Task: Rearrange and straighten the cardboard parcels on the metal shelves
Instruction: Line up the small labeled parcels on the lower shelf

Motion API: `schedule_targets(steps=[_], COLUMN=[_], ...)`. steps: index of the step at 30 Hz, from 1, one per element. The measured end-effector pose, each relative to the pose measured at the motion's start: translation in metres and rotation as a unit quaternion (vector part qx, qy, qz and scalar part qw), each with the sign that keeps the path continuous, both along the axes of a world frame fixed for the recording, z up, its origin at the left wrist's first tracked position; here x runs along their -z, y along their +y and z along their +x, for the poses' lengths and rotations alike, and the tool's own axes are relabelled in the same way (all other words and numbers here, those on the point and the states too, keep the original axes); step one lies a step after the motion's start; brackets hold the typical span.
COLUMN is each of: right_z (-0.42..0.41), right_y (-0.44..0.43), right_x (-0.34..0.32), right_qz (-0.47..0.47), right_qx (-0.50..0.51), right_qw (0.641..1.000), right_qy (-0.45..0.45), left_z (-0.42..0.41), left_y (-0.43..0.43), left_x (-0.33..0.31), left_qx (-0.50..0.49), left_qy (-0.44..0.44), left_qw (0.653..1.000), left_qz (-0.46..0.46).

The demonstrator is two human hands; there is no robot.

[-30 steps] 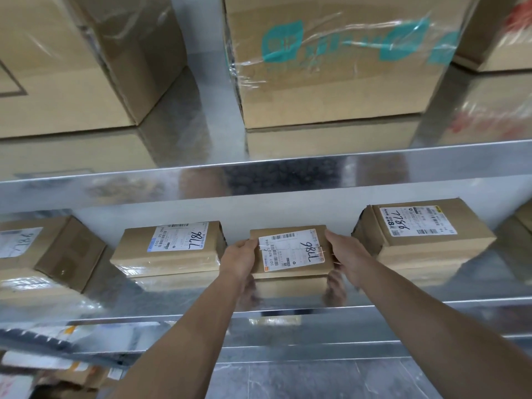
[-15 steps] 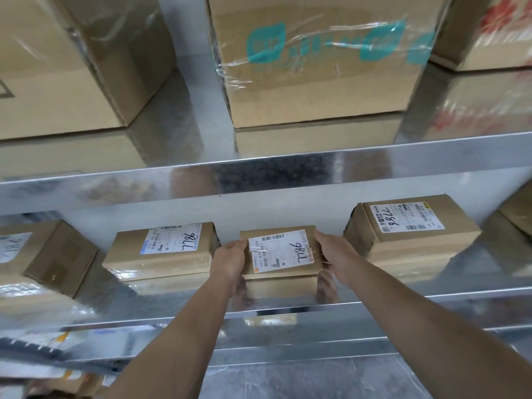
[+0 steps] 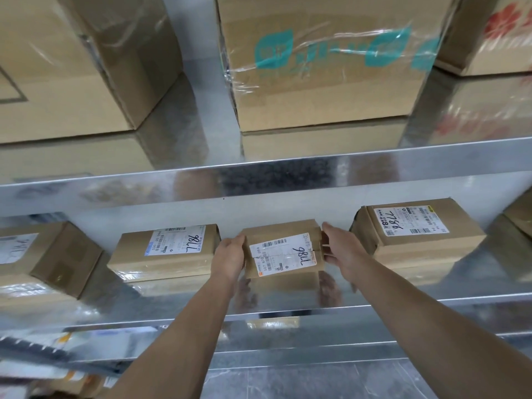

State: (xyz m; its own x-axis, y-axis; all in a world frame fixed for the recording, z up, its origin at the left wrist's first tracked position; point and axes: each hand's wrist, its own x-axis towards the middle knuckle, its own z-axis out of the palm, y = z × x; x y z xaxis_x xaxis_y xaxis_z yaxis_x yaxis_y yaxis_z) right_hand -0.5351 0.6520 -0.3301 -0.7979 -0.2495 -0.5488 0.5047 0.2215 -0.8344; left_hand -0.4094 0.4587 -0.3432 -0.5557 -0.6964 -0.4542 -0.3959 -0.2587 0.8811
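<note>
Stretched forward, left hand (image 3: 230,256) and right hand (image 3: 341,250) clasping opposite ends of middle parcel (image 3: 283,250)

Both bare forearms rose from the lower frame; left grip (image 3: 229,256) and right grip (image 3: 342,250) clasped the parcel (image 3: 283,250) by its ends.

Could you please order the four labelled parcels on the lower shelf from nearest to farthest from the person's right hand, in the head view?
1. The middle parcel, against the right hand.
2. The parcel marked 7786, just to that hand's right.
3. The left-centre parcel, beyond the left hand.
4. The far-left parcel, at the frame's edge.
</note>
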Motion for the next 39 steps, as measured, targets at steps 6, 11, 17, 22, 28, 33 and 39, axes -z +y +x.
schedule_targets(steps=[6, 11, 17, 22, 28, 33, 39], right_z=[-0.001, 0.0, 0.006, 0.001, 0.002, 0.006, 0.006], right_y=[-0.001, 0.0, 0.003, 0.002, -0.004, -0.007, -0.009], right_x=[-0.004, -0.003, 0.007, 0.02, 0.013, 0.004, 0.001], right_qz=[-0.03, -0.01, 0.043, 0.06, 0.117, 0.185, 0.203], right_qx=[-0.004, -0.038, -0.082, -0.09, -0.1, -0.13, -0.134], right_qw=[1.0, 0.999, 0.996, 0.994, 0.987, 0.97, 0.964], right_qy=[0.006, 0.012, 0.002, 0.003, 0.044, 0.086, 0.106], left_z=[-0.001, 0.001, -0.002, -0.005, -0.011, -0.015, -0.017], left_y=[0.003, 0.005, 0.004, 0.002, -0.001, 0.0, 0.003], left_x=[0.002, 0.004, 0.011, 0.014, 0.011, 0.013, 0.006], left_qx=[-0.015, 0.013, 0.045, 0.06, 0.074, 0.075, 0.081], left_qy=[0.021, 0.014, -0.03, -0.05, -0.085, -0.117, -0.141], left_qw=[0.999, 1.0, 0.998, 0.997, 0.99, 0.982, 0.972], left_qz=[0.03, 0.022, -0.023, -0.029, -0.081, -0.129, -0.168])
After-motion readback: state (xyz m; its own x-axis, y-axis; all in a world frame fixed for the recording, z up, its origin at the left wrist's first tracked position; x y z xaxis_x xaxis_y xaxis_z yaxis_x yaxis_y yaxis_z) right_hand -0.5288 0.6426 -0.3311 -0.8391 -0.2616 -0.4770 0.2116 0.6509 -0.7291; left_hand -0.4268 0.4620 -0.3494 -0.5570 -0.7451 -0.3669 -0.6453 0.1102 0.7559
